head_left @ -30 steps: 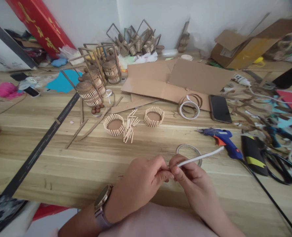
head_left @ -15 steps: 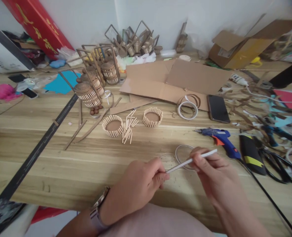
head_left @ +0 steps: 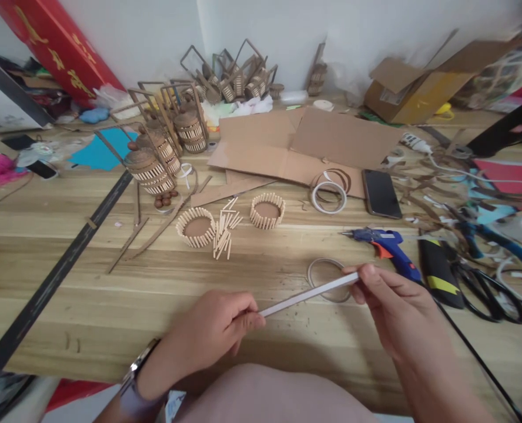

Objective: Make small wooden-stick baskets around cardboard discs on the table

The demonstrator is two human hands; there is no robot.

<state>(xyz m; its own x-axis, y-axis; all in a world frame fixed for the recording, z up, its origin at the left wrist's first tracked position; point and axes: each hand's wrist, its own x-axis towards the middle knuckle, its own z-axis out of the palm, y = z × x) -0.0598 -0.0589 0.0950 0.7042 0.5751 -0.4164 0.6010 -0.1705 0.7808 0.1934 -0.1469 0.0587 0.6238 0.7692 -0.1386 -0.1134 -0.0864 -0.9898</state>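
A narrow strip with a white face is stretched between my two hands, low over the front of the table. My left hand pinches its left end between thumb and finger. At the other end, the thumb and fingers of my right hand grip it. Behind the strip a thin ring lies on the wood, partly covered by the strip and my right hand. Farther back stand two low round cups walled with short sticks, one on the left and one on the right, with loose sticks between them.
On the right lie a blue glue gun, scissors, a phone and a tape roll. Cardboard sheets spread across the back. Small stick-walled buckets with handles stand back left. A black strip crosses the table.
My hands have moved apart, the left one to the left and the right one slightly right, so a longer stretch of the strip shows between them. The view has shifted slightly.
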